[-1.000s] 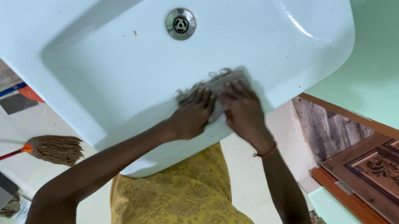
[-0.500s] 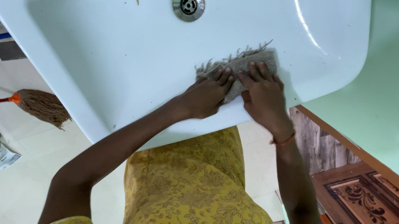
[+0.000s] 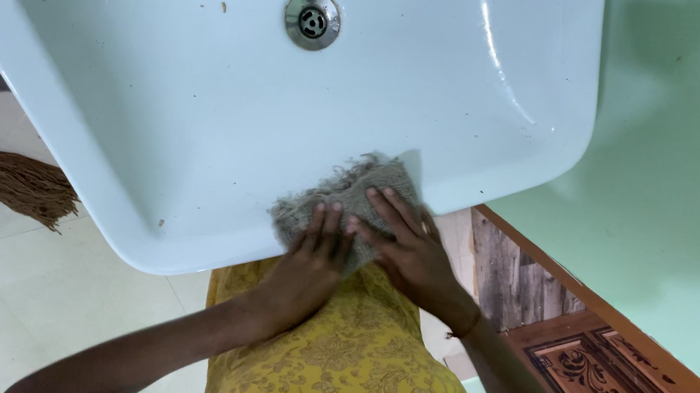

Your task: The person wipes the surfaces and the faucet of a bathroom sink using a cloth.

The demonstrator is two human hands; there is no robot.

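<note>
Both arms reached fwd & up from the torso, elbows slightly bent. L hand lay palm-down, fingers straight & close together, pointing away from the body. R hand lay just beside it, palm-down, fingers spread & angled toward the L, index tips nearly touching. Thin band on R wrist. Neither hand was curled into a grasp.

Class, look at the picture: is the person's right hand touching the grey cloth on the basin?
Touching. The head view shows the right hand laid flat on the grey cloth, fingers spread over it at the front rim of the white basin, no gap showing.
</note>
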